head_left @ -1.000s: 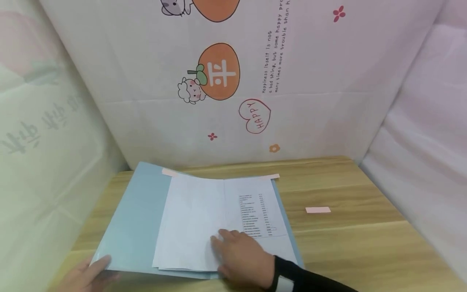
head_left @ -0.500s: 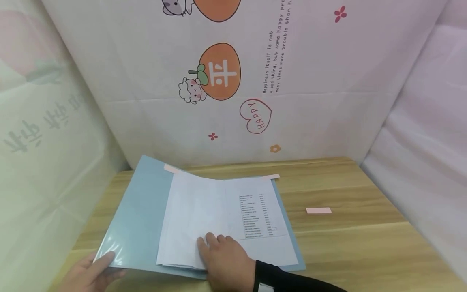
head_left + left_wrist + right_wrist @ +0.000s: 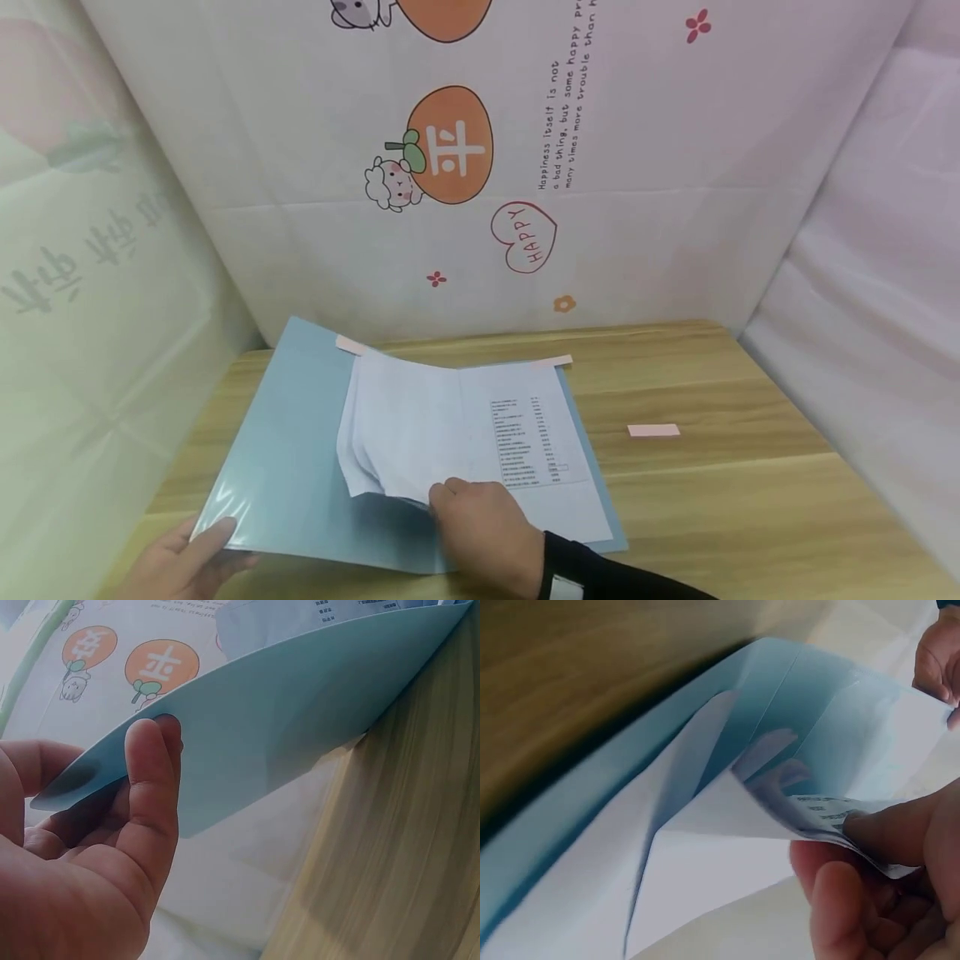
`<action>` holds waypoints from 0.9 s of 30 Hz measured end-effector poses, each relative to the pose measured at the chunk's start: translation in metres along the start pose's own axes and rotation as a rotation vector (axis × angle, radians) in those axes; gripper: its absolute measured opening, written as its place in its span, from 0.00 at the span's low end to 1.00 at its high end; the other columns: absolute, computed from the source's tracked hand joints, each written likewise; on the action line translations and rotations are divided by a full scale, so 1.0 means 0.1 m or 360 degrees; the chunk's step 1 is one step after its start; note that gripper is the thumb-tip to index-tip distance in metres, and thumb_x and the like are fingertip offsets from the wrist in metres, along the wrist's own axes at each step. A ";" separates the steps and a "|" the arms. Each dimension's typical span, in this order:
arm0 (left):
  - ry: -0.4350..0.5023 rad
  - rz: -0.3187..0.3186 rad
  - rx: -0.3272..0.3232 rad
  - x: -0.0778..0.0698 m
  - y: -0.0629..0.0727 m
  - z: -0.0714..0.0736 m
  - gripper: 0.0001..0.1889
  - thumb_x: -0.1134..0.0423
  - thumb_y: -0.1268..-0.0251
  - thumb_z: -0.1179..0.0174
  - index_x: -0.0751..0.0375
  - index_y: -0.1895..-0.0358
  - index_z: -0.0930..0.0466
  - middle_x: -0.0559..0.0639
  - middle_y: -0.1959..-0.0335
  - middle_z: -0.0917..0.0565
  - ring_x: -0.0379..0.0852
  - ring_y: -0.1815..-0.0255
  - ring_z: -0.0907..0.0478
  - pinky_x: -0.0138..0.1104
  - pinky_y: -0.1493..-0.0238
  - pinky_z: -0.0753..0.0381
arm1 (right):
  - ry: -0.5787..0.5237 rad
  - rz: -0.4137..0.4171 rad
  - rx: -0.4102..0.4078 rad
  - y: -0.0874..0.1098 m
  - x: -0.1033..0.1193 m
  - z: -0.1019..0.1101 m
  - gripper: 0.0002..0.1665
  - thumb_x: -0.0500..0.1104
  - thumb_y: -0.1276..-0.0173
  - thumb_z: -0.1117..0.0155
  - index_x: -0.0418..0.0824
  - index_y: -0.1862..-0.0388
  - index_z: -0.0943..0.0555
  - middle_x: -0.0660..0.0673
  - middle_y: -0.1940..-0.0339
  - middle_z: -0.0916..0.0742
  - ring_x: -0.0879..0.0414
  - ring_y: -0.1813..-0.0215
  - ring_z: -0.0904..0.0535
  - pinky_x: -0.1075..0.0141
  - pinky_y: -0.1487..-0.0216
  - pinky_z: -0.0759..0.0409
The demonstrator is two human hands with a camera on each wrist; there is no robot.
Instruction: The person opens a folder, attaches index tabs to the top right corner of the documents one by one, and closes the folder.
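Note:
A light blue folder lies spread on the wooden table, its left cover tilted up off the surface. My left hand pinches that cover's lower left corner, thumb on the inner side; in the left wrist view its fingers curl behind the cover. White paper sheets fill the folder's middle and right, with a printed list on the right page. My right hand pinches the bottom edge of the left sheets, which bend up and curl. The right wrist view shows the thumb pressing on the bent paper.
Pale pink strips stick out at the folder's top edge, left and right. A separate pink strip lies on the wooden table right of the folder. White printed cloth walls in the back and both sides.
The folder's left cover has risen slightly. My right hand first slid left over the sheets, then took their bottom edge and lifted it rightward, baring more of the blue cover.

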State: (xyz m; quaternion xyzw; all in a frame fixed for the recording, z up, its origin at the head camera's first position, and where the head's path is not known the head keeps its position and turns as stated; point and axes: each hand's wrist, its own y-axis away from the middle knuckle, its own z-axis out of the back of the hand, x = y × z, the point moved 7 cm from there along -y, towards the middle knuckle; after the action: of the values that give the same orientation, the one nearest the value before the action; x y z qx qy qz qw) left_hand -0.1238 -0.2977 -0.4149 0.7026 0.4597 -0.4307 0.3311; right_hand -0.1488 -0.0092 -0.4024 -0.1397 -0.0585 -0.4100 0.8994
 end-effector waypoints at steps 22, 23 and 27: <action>-0.0119 0.0004 -0.0138 0.01 -0.01 0.03 0.20 0.69 0.20 0.55 0.46 0.53 0.11 0.46 0.56 0.13 0.44 0.57 0.16 0.36 0.57 0.17 | -0.0272 -0.0099 -0.0253 0.18 -0.27 0.14 0.02 0.37 0.34 0.38 0.43 0.66 0.22 0.56 0.78 0.23 0.68 0.81 0.33 0.76 0.80 0.33; -0.0146 0.0043 -0.0149 0.02 -0.01 0.04 0.20 0.68 0.20 0.55 0.44 0.53 0.11 0.45 0.56 0.13 0.44 0.58 0.16 0.36 0.57 0.17 | -0.0289 -0.0103 -0.0266 0.19 -0.28 0.15 0.02 0.37 0.36 0.39 0.43 0.66 0.22 0.56 0.78 0.22 0.69 0.82 0.33 0.76 0.80 0.33; -0.0264 0.0183 -0.0232 0.04 0.02 0.08 0.19 0.65 0.19 0.54 0.38 0.56 0.13 0.43 0.57 0.13 0.44 0.58 0.16 0.36 0.57 0.18 | -0.0353 -0.0117 -0.0312 0.22 -0.32 0.18 0.02 0.37 0.36 0.40 0.43 0.65 0.21 0.58 0.81 0.24 0.71 0.84 0.34 0.77 0.85 0.36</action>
State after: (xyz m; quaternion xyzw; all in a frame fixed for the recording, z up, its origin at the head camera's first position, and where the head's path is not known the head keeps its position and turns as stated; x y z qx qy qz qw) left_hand -0.1234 -0.3042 -0.4219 0.6638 0.4199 -0.4330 0.4423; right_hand -0.1527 0.0331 -0.3963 -0.2690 -0.1224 -0.4284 0.8539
